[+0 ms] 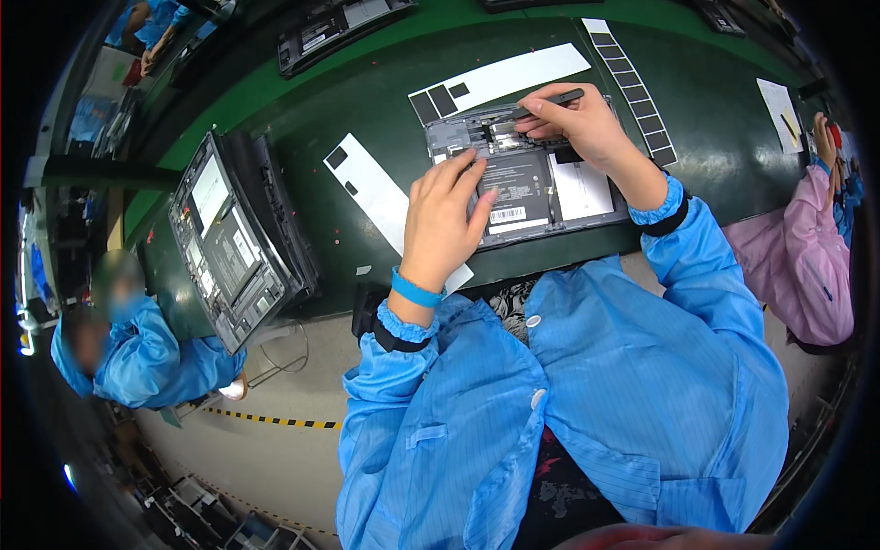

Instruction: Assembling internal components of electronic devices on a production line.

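Presently, the right hand (596, 133) pinches a dark pen-like tool (566, 97) between thumb and fingers, with the wrist bent inward so that its forearm comes from the right and the fingers point to the left. The tool slants over the upper part of an opened laptop base (449, 136); whether its tip touches the parts, I cannot tell. The left hand (443, 215) is palm down, fingers stretched and moderately spread, fingertips at the left part of the base and thumb over its black battery (515, 191). On the left wrist is a blue band (417, 290). The base lies on a green table (302, 119) in front of the person. Around it are white strips with black patches: one beyond (527, 71), one at left (371, 192), one at right (634, 92). Farther left, another opened laptop (229, 234) stands tilted.
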A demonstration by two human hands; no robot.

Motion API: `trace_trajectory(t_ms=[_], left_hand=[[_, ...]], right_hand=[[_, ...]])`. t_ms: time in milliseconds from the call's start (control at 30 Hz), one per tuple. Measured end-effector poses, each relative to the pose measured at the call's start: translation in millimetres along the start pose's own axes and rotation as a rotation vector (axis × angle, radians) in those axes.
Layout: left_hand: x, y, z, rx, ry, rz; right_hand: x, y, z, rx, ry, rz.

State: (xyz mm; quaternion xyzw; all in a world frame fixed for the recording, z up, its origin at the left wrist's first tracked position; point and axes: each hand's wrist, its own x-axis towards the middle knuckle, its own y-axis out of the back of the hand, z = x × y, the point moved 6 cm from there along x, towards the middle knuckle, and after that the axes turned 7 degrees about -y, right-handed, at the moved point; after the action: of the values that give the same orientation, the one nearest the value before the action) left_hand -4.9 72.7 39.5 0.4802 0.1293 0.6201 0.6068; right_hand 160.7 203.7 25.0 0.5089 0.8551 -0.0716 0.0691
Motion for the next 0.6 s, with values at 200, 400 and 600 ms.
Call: trace_trajectory(t_ms=[200, 400, 600], left_hand=[[0.6, -6.5, 2.9, 0.076, -0.009, -0.047], [6.1, -7.2, 4.7, 0.108, 0.018, -0.071], [12.6, -13.0, 11.2, 0.173, 0.074, -0.098]], right_hand=[[4.4, 0.7, 9.9, 0.003, -0.064, -0.037], [6.0, 1.2, 10.6, 0.003, -0.079, 0.013], [5.5, 1.4, 10.2, -0.025, -0.076, 0.035]])
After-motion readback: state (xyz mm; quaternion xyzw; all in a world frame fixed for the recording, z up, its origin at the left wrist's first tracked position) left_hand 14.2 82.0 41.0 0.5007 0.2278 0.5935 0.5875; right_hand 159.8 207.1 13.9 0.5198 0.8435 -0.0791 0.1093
